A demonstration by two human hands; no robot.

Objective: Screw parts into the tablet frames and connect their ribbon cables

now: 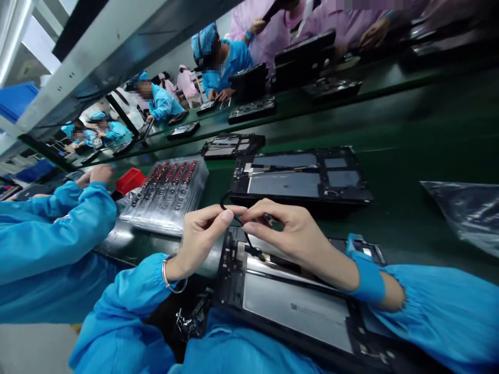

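An opened tablet-like device point(234, 291) with a black frame and silver battery cells point(296, 311) lies in front of me, tilted at the edge of the bench. Above its far left corner, my left hand point(200, 236) pinches a thin black cable point(249, 240) between thumb and forefinger. My right hand point(300, 234) pinches the same cable just to the right, fingertips almost touching the left ones. The cable's free end curls up past the left fingers; its other end runs down to the device. A dark tool-like object point(270, 218) is tucked in my right hand, mostly hidden.
A second opened device point(300, 176) lies just beyond, with others farther along the green bench point(421, 130). Left are a clear tray of small parts point(167, 195), a red bin point(130, 180) and a co-worker's blue sleeve point(50, 223). A plastic bag point(468, 213) lies right.
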